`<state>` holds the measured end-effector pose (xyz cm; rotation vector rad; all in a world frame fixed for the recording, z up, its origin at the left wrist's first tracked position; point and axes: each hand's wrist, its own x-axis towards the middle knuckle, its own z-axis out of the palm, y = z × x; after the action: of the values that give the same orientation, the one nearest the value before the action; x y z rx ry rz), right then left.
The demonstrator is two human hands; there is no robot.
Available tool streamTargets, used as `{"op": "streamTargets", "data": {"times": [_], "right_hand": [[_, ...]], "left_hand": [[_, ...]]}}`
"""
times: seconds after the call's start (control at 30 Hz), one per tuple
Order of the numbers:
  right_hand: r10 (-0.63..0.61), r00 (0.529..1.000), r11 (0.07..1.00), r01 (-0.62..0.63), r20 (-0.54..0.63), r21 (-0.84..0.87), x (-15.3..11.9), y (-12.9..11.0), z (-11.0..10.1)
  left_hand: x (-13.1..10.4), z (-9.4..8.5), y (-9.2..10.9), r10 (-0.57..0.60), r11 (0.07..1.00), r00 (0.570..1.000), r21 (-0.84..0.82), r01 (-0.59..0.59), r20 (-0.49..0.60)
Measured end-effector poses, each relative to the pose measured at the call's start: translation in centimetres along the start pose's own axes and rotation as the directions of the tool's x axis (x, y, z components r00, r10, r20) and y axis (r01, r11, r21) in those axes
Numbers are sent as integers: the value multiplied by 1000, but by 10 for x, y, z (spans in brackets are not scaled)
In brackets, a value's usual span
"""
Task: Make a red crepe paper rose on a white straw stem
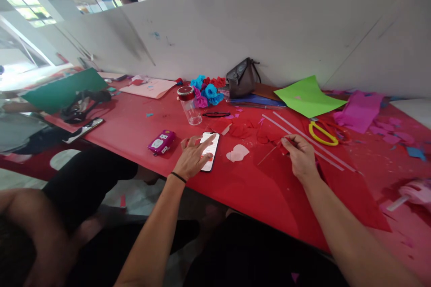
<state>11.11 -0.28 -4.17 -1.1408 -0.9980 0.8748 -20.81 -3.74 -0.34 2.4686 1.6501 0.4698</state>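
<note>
My left hand [192, 159], with a black band at its wrist, is over a lit phone [211, 149] on the red table [249, 188]. Its fingers are spread across the screen and it holds nothing. To the right, my right hand [299, 154] pinches a thin stem [269, 154] with a bit of red paper at its upper end, partly hidden by the fingers. Pale pink paper petals [238, 153] lie between my hands, and red paper pieces [240, 130] lie behind them.
Around my hands are a purple case [161, 142], a clear jar [191, 110], paper flowers [210, 92], a dark bag [241, 80], green paper [311, 98], yellow-handled scissors [323, 133], white strips [303, 136] and a tape dispenser [417, 192]. Another person sits at the left.
</note>
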Motion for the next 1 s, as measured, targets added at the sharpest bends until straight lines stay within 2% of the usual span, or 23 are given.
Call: {"op": "streamTargets", "data": {"times": [0.13,0.23,0.3,0.33,0.43,0.5,0.57,0.63,0.73,0.83,0.9,1.0], "right_hand": [[-15,1000,1000,15,-4,-19,0,0,0],[-28,1000,999,28,-6,-26,0,1,-1],[-28,1000,999,28,-7,-16,1,1,-1],[-25,1000,1000,25,-6,-10,1,1,-1],[-18,1000,1000,18,-11,4,1,1,-1],[-13,1000,1000,13,-11,11,0,0,-1],[-11,1000,1000,11,-8,23,0,-1,-1],[-11,1000,999,11,-14,41,0,-1,-1],[-7,999,998,9,-32,58,0,0,-2],[-23,999,999,24,-31,38,0,1,-2],[-49,998,999,49,-30,16,0,2,-2],[-74,997,997,74,-27,-4,0,3,-2]], "left_hand": [[2,-2,0,12,999,1000,35,-12,-15],[1,-5,6,33,997,988,79,-21,-152],[-3,-3,16,57,994,949,109,-24,-310],[-6,-1,24,81,992,913,119,-36,-401],[-20,16,57,247,969,788,135,-207,-564],[-30,32,81,343,932,736,116,-342,-585],[-39,47,101,453,878,725,118,-464,-519],[-45,57,113,465,866,712,106,-488,-526],[-50,56,113,363,903,693,51,-427,-623],[-53,46,98,293,937,696,52,-346,-656],[-52,41,85,185,980,693,81,-181,-697],[-46,39,72,-35,988,625,66,138,-780]]}}
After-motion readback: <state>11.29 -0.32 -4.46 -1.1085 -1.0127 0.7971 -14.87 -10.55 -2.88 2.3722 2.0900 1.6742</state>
